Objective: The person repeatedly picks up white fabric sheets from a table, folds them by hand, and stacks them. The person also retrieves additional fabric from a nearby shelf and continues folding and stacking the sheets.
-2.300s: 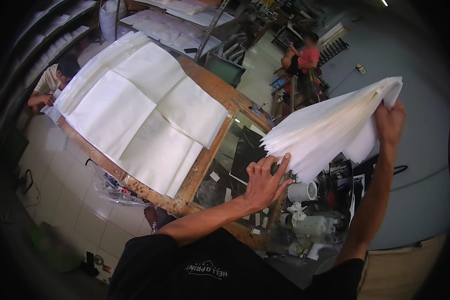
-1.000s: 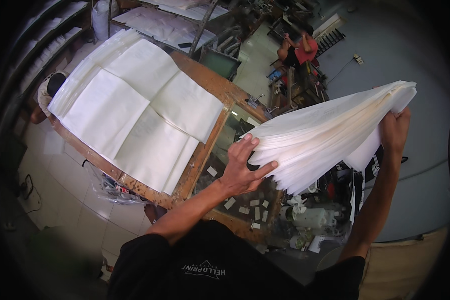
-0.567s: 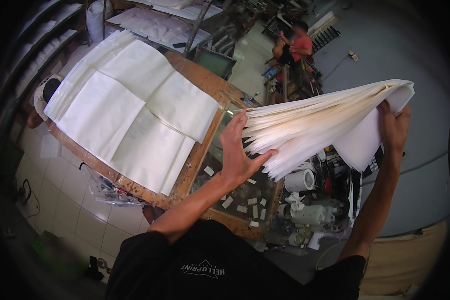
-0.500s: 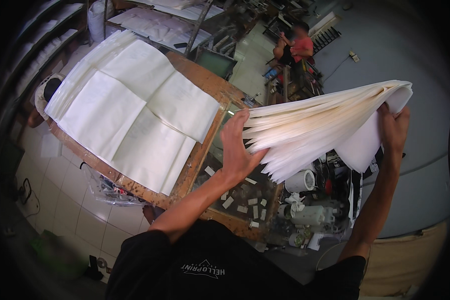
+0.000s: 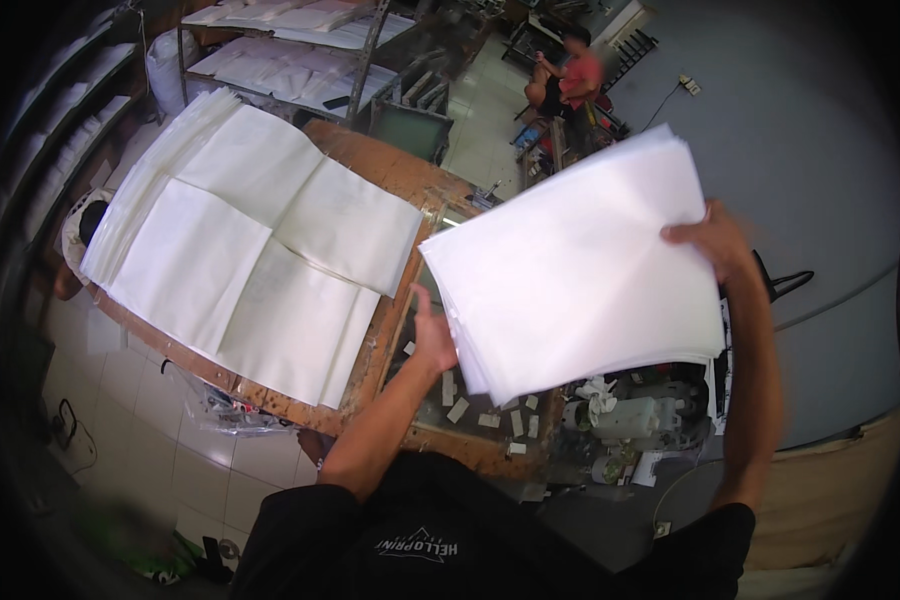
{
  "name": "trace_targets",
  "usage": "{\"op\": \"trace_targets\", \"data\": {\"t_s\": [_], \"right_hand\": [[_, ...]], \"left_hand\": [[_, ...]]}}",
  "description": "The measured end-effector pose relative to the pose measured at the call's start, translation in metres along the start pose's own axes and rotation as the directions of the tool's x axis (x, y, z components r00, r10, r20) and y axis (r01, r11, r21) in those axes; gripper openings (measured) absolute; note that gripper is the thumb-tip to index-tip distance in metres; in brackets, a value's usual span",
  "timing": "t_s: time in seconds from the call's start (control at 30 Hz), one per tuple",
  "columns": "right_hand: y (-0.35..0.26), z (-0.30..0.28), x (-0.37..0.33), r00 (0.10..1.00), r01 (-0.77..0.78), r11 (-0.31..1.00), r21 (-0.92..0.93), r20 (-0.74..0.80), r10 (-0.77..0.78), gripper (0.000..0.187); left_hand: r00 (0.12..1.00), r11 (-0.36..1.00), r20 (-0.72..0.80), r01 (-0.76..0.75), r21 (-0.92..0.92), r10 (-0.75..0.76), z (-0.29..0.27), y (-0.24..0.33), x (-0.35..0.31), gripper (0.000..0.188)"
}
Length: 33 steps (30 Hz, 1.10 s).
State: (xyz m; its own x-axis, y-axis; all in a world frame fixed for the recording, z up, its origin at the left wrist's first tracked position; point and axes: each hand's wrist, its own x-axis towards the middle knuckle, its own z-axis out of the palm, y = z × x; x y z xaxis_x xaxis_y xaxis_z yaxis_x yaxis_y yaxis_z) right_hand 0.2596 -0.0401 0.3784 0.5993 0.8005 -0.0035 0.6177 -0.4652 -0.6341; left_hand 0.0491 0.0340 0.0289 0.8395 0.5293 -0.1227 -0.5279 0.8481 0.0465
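Note:
A thick stack of white sheets (image 5: 580, 270) is held up in front of me, its broad face toward me and tilted. My right hand (image 5: 715, 240) is closed on its right edge, thumb over the front face and fingers hidden behind. At the lower left edge is my left hand (image 5: 433, 340), thumb raised clear of the sheets; its other fingers go out of sight behind the stack and seem to support it. To the left, more white sheets (image 5: 205, 235) lie in overlapping piles on a brown wooden table (image 5: 380, 375).
Small pale blocks (image 5: 490, 420) lie on the dark glass panel beneath the held stack. Bottles and containers (image 5: 620, 425) crowd the lower right. Shelves with white sheets (image 5: 290, 70) stand at the back. One person (image 5: 575, 80) sits at the far side; another (image 5: 85, 230) is at the left.
The stack has swung from edge-on with fanned edges to facing me, its sheets closer together. My left hand has moved down and its thumb has lifted off. My right hand has shifted left.

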Motion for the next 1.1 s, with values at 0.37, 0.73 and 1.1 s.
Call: {"op": "trace_targets", "data": {"t_s": [0.37,0.73,1.1], "right_hand": [[0.209,0.118,-0.031,0.988,-0.150,0.963,0.224,0.018,0.150,0.034],[0.302,0.282,-0.110,0.892,-0.056,0.820,0.569,-0.341,0.298,0.042],[0.294,0.263,-0.124,0.940,-0.204,0.790,0.578,-0.110,0.323,0.040]], "left_hand": [[0.898,0.099,-0.226,0.204,0.974,0.378,-0.025,0.028,-0.001,0.074],[0.848,-0.169,0.232,-0.170,0.971,0.477,-0.018,0.007,-0.027,0.116],[0.814,-0.210,0.185,-0.079,0.974,0.551,-0.060,0.022,-0.037,0.053]]}}
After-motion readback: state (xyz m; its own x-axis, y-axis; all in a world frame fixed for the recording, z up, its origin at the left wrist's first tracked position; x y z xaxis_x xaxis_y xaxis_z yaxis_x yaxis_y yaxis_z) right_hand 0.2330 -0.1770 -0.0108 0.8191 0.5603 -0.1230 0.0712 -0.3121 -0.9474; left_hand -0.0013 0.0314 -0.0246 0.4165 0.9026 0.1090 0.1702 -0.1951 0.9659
